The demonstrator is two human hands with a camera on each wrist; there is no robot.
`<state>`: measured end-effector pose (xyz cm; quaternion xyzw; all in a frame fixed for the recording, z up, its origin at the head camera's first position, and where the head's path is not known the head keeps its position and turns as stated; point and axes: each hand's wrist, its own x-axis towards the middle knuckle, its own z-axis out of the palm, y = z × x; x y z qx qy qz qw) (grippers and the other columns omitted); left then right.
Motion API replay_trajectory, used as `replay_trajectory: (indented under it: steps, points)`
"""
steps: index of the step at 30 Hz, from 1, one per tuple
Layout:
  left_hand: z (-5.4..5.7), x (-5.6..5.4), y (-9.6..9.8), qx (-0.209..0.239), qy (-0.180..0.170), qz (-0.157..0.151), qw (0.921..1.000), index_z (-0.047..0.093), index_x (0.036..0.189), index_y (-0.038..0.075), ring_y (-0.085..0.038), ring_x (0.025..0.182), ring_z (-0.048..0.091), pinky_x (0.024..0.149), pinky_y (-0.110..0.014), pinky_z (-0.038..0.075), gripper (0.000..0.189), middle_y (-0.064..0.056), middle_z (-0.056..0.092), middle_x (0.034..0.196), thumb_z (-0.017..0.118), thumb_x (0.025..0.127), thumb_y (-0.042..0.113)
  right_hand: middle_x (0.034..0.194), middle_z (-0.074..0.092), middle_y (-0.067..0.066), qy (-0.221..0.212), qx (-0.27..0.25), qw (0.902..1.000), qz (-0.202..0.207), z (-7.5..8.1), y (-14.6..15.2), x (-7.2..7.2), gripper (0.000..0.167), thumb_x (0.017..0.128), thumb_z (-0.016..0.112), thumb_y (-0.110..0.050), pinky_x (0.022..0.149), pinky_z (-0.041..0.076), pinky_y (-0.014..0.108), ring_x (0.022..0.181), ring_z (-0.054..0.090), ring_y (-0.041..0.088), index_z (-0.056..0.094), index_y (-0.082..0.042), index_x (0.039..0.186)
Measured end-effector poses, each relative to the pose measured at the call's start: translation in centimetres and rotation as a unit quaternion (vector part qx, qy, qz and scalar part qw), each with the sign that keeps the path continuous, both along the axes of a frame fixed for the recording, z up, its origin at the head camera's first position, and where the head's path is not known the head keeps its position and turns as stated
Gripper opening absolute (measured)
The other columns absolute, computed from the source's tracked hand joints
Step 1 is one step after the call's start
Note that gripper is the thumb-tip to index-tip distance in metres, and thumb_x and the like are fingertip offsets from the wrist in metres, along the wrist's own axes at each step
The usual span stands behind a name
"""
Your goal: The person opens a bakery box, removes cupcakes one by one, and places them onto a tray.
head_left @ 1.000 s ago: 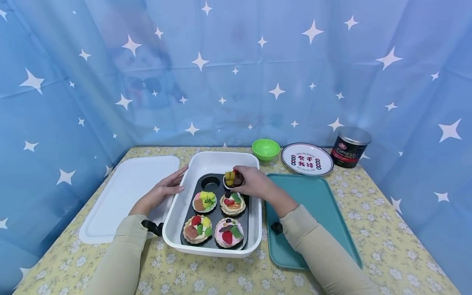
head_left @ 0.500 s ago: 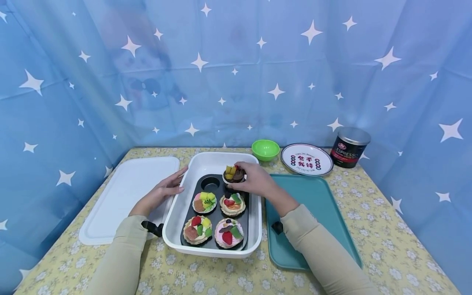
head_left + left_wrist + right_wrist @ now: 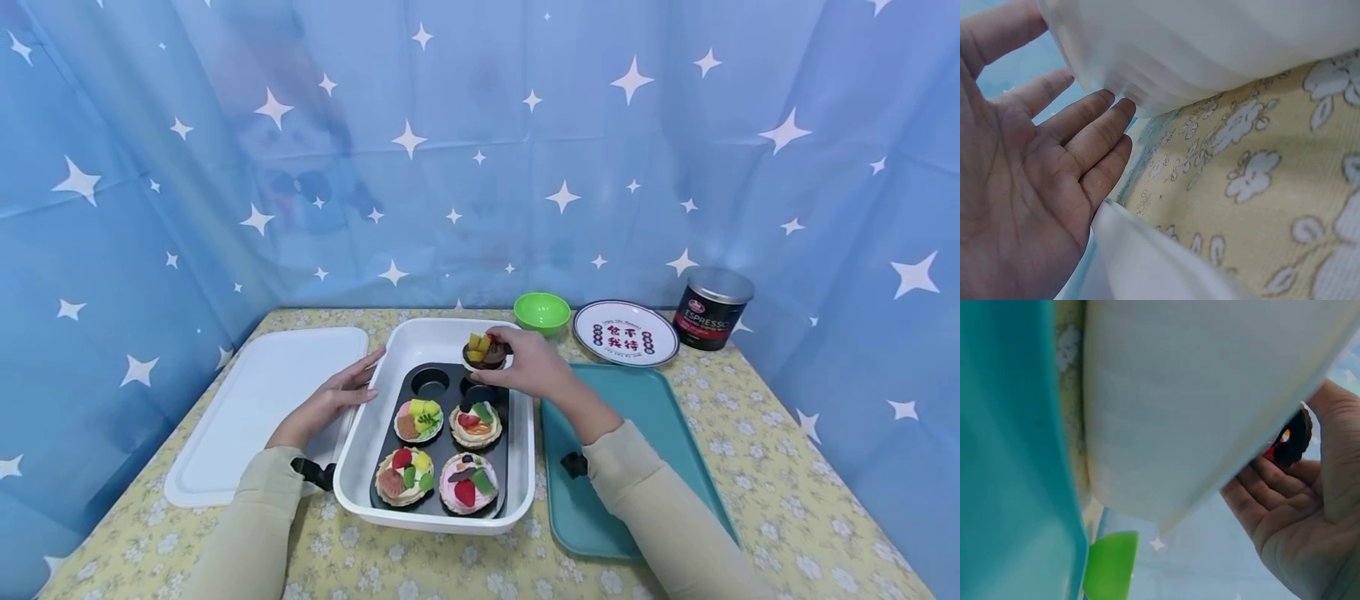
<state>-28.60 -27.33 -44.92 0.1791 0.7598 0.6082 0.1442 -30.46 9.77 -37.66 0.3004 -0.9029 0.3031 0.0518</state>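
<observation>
While in right fingers [image 3: 512, 335], brown tart [image 3: 487, 354].

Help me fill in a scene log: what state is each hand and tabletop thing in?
White basin: upright, open-topped
Muffin pan: four wells filled, two empty
Four fruit tarts: seated in wells
Chocolate tart: clear of the wells
Right hand: pinching that tart
Left hand: fingers extended, at the basin's side
Green bowl: upright, looks empty
Lettered plate: face up, bare
Espresso tin: upright
Teal tray: flat
White panel: flat

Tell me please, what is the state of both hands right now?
Left hand: open, at the side of the white tub.
Right hand: closed, holding the chocolate cupcake.
</observation>
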Motion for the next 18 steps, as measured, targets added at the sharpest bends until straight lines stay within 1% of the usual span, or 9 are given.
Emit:
replay_trajectory:
  steps: [6,11,15,18]
  points:
    - [-0.1,0.1,0.1,0.005,0.006,-0.005,1.0,0.02,0.162,0.031,-0.037,0.149,0.026,0.114,-0.06,0.027,0.077,-0.011,0.023,0.165,0.061,0.098,0.023,0.112,0.065,0.003,-0.011,0.002,0.9999,-0.008,0.4,1.3,0.3,0.073,0.083,0.079,-0.051,0.084,0.054,0.039,0.103,0.063,0.02,0.056,-0.011,0.14]
    - [-0.1,0.1,0.1,0.003,0.009,-0.004,0.9999,0.019,0.163,0.03,-0.037,0.149,0.025,0.114,-0.061,0.026,0.076,-0.011,0.022,0.165,0.06,0.099,0.022,0.112,0.067,0.006,0.001,0.015,0.9997,-0.019,0.5,2.9,0.1,0.078,0.083,0.077,-0.057,0.082,0.055,0.042,0.103,0.065,0.023,0.056,-0.01,0.141]
    - [-0.1,0.1,0.1,-0.003,0.007,0.001,1.0,0.02,0.162,0.031,-0.037,0.149,0.025,0.115,-0.062,0.025,0.075,-0.011,0.021,0.166,0.06,0.099,0.023,0.112,0.068,0.007,0.007,0.017,0.9994,-0.028,0.7,4.3,0.0,0.075,0.083,0.077,-0.055,0.084,0.055,0.044,0.104,0.065,0.025,0.057,-0.008,0.138]
    - [-0.2,0.1,0.1,-0.005,0.004,0.006,1.0,0.021,0.162,0.033,-0.037,0.149,0.026,0.115,-0.062,0.025,0.075,-0.01,0.022,0.165,0.06,0.099,0.024,0.111,0.068,0.007,0.008,0.015,0.9989,-0.044,0.7,5.2,0.0,0.07,0.083,0.079,-0.052,0.084,0.055,0.043,0.103,0.066,0.025,0.06,-0.009,0.134]
